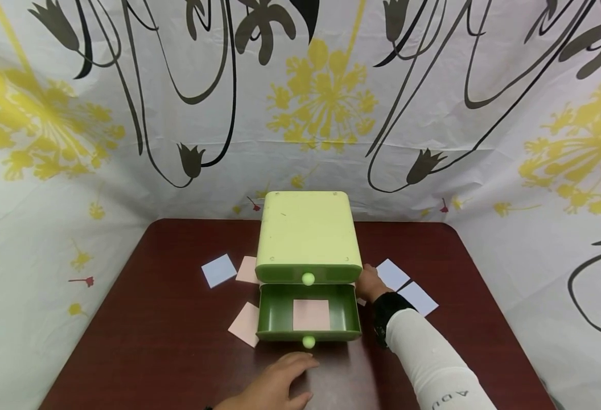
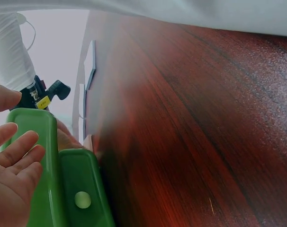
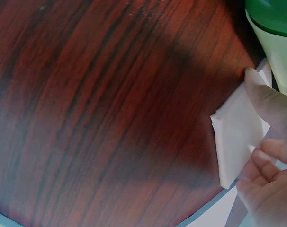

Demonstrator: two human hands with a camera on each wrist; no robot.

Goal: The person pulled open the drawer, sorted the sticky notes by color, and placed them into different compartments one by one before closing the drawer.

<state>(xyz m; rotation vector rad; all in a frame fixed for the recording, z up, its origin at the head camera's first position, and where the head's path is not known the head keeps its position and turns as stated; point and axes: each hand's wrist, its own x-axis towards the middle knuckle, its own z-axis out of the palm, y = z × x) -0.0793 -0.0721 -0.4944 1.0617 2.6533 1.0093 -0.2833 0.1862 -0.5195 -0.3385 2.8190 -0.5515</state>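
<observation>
My right fingers [image 3: 266,101] curl round a pale paper note [image 3: 236,142], pinching it just beside the green drawer box [image 1: 304,236]. My right hand [image 1: 369,283] is low by the box's right side, arm stretched forward. My left hand [image 1: 275,384] lies flat and loose on the dark table [image 1: 152,341], holding nothing, near the open bottom drawer [image 1: 308,327]. A pink note [image 1: 311,314] lies inside it.

Table [image 1: 152,319] (dark wood): drawer box [image 1: 305,236], cards [image 1: 218,270]
</observation>
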